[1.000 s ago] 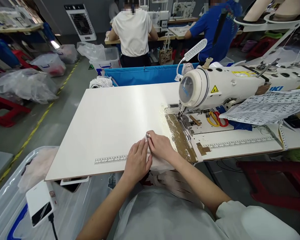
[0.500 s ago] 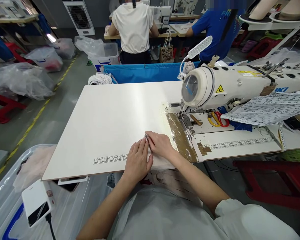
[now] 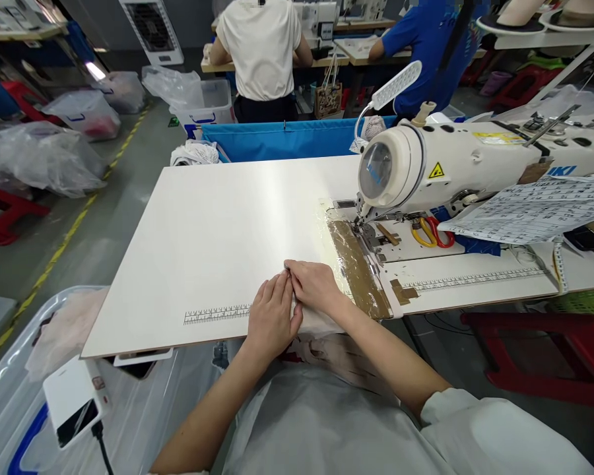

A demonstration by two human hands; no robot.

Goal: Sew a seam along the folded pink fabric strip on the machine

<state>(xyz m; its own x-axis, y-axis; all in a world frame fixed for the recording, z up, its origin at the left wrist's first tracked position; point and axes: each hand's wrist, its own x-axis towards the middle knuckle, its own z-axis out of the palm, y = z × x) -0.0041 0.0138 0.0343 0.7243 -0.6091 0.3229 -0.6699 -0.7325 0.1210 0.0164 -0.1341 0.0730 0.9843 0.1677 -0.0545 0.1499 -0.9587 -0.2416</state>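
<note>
Table (image 3: 202, 224): white, its near edge at the person's lap. Tub (image 3: 178, 409): clear plastic, below the table's near left corner. Sewing machine (image 3: 450, 158): mounted at the table's right part, needle end facing left. Trough (image 3: 297, 140): blue, behind the table's far edge. Sheet (image 3: 534, 214): printed, in front of the machine's body.

Left hand (image 3: 273, 313): laid flat on the table's near edge, fingers side by side, thumb spread towards the right hand. Right hand (image 3: 314, 285): narrow, thumb and fingertips drawn together in a pinch on the cloth, just beyond the left fingertips. Cloth (image 3: 321, 322): pale, thin, mostly covered; located under and between both hands, with part showing below the right wrist at the table edge. A small greyish spot at the right fingertips is too small to identify.

Power bank (image 3: 74, 399): white, cable attached, over the tub. Scissors (image 3: 431, 232): yellow and red handles, beneath the machine's arm, well apart from both hands.
</note>
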